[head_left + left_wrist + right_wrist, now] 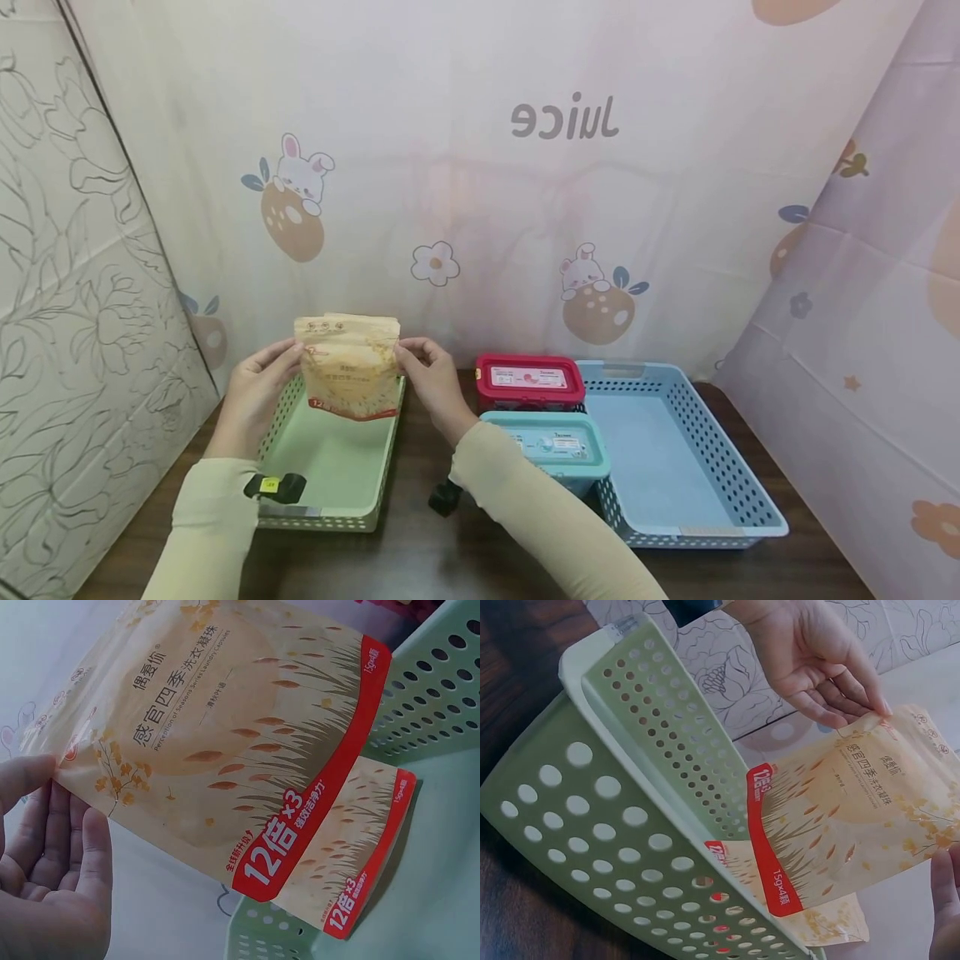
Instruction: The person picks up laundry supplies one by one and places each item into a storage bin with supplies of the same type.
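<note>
A yellow laundry-capsule pouch (pixel 348 375) with a red bottom band is held up over the far end of a green perforated basket (pixel 326 475). My left hand (pixel 255 396) pinches its left edge near the top between thumb and finger. At the opposite edge my right hand (pixel 435 387) pinches the pouch likewise; only part of that hand (pixel 945 904) shows in the right wrist view. Behind the held pouch is a second matching pouch (pixel 352 832), lower and within the basket's far end, mostly covered by the front one in the head view.
Right of the green basket, a red-lidded box (pixel 531 379) stands behind a teal-lidded box (pixel 558 446). A blue perforated basket (pixel 675 450) lies beyond them on the dark wooden table (pixel 420 558). Printed curtains (pixel 465 192) enclose the back and sides.
</note>
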Demonstrator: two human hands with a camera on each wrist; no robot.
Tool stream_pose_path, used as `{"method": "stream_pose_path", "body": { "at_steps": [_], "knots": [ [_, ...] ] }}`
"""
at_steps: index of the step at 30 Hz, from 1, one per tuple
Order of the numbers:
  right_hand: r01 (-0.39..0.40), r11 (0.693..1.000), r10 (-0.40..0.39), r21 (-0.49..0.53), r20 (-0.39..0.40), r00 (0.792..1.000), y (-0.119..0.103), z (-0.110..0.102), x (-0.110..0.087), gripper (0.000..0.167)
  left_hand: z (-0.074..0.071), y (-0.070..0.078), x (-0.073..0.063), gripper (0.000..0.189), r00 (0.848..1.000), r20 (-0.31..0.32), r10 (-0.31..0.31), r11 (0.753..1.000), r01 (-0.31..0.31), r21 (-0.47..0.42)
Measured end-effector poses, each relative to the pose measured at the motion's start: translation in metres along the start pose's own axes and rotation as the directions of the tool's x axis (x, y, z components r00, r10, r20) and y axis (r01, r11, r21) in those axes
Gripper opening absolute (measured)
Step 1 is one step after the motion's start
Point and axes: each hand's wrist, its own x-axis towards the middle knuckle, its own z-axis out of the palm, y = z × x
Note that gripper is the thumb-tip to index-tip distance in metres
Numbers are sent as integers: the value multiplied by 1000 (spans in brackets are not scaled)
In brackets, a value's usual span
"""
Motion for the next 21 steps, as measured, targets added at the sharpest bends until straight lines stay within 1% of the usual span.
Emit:
{"method": "stream_pose_path", "body": {
  "at_steps": [4,6,10,13,15,17,19,21],
  "knots": [
    [23,1000,-23,2,-1,1000,5,5,2,22,-4,-1,0,50,1000,-17,-15,1000,15,-9],
    [27,1000,-27,2,-6,1000,7,8,2,21,-6,-2,0,48,1000,-17,-10,1000,10,-8],
    [17,1000,-17,12,-13,1000,11,13,1,18,-12,-4,0,43,1000,-5,-5,1000,5,-17],
    [2,1000,-2,19,-10,1000,15,16,1,18,-15,-7,1,44,1000,-2,-14,1000,14,0],
    [-5,1000,5,9,-4,1000,18,17,0,18,-17,-9,1,48,1000,-9,-26,999,27,30],
    [-7,1000,7,-8,-4,1000,20,18,0,19,-18,-10,1,56,999,-15,-33,994,35,100],
    [-11,1000,10,-22,-7,1000,24,18,-2,19,-18,-12,0,62,999,-23,-37,984,41,173],
    [-22,999,22,-35,-12,1000,28,18,-4,18,-19,-13,-1,65,999,-34,-39,969,46,245]
  ]
}}
